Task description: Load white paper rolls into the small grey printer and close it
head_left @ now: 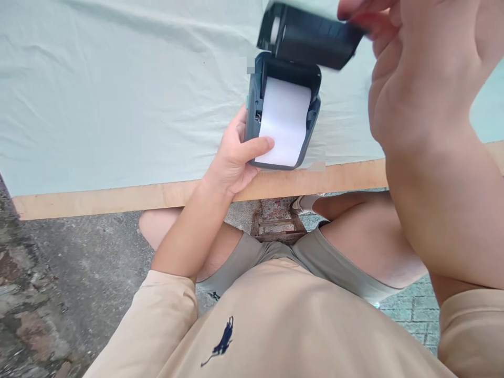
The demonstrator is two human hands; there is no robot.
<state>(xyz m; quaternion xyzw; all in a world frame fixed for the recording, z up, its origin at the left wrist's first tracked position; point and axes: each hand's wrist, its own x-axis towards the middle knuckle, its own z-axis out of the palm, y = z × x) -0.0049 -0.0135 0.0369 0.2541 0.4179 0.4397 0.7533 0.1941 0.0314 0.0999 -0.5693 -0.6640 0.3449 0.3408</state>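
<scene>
Two hands busy, both in front of you over the cloth-covered table. Your left hand has the dark handheld device: fingers wrapped round its left side and under, thumb laid across the lower part of the white paper. That forearm reaches forward and slightly inward, over your thigh and the bare wooden edge; the device sits ahead of and just right of the left palm.

Your right hand is raised, nearer the camera and to the right of the left one. Wrist bent, fingers pointing left, closed in a pinch on the right end of the black cover. Fingertips partly cut by the top border; the cover's a bit blurred. Cover stands swung up beyond the left hand, at the far end of the device, its bay exposed. Paper lies in that bay and runs back toward the left thumb. Small wooden stool shows below, between your knees.
</scene>
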